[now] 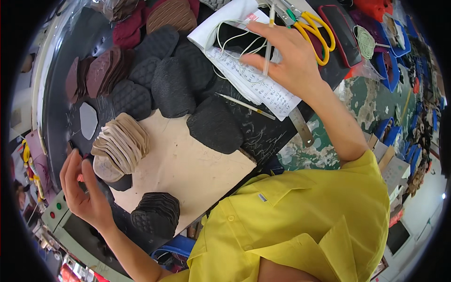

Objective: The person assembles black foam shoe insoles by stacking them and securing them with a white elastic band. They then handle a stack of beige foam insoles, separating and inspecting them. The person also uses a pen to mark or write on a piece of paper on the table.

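My left hand (88, 195) is raised at the table's left edge, palm up with fingers apart, near a fanned stack of beige cut pieces (121, 143). A small reddish spot (81, 178) shows between its fingers; I cannot tell what it is. My right hand (291, 58) spreads thumb and forefinger over handwritten papers (277, 96) and a loop of pale cord (225, 35). A thin translucent pen (267, 61) crosses the gap between thumb and forefinger; whether they grip it is unclear. Another pen (246, 105) lies on the black tabletop below the papers.
Black textured pieces (173, 87) and brown stacks (105, 70) cover the table's far side. A black stack (157, 214) stands on the beige board (183, 164). Yellow-handled scissors (324, 35), a red-edged phone (340, 35) and a metal ruler (301, 127) lie at the right.
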Demonstrator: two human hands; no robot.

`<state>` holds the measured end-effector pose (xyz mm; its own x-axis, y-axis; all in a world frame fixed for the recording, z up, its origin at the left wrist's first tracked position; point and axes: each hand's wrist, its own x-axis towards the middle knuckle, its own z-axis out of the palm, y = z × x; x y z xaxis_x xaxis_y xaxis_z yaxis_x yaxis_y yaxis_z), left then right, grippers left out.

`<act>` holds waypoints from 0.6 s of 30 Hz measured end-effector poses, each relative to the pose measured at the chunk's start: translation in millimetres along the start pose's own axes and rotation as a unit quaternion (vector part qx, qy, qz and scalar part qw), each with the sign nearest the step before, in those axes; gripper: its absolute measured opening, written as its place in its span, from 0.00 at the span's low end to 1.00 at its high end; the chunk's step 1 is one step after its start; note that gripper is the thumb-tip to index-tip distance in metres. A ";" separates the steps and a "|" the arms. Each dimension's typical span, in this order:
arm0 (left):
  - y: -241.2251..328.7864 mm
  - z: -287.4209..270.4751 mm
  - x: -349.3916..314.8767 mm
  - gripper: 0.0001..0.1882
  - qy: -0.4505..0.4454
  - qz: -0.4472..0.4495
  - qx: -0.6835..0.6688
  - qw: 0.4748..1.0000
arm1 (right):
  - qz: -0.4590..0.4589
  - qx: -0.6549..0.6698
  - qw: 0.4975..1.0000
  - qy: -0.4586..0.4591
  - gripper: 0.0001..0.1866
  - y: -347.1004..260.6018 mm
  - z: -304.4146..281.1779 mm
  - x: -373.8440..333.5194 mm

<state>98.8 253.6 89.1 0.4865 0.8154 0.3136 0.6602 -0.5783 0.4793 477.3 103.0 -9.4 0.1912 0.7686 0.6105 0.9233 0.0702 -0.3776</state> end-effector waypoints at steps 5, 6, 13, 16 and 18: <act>75.4 53.6 44.0 0.18 -0.230 0.179 0.000 0.957 | 0.104 0.073 0.990 -0.059 0.11 16.8 10.7 0.5; 83.2 71.4 51.3 0.18 -0.271 0.212 -0.002 0.939 | 0.100 0.092 0.990 -0.037 0.09 20.1 7.9 3.8; 104.1 163.3 63.6 0.20 -0.279 0.408 0.125 0.860 | 0.260 0.043 0.965 -0.017 0.07 40.6 -43.7 29.7; 105.1 167.0 73.0 0.23 -0.268 0.426 0.101 0.858 | 0.236 -0.019 0.972 0.004 0.10 67.8 -50.7 23.4; 107.3 161.6 72.1 0.23 -0.272 0.426 0.127 0.854 | 0.245 -0.046 0.968 -0.012 0.10 78.1 -50.1 20.8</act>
<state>297.2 246.1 30.7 1.0000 0.0040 -0.0004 0.0040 -0.9987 0.0517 570.1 92.6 8.7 0.6067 0.7097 0.3580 0.7500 -0.3619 -0.5536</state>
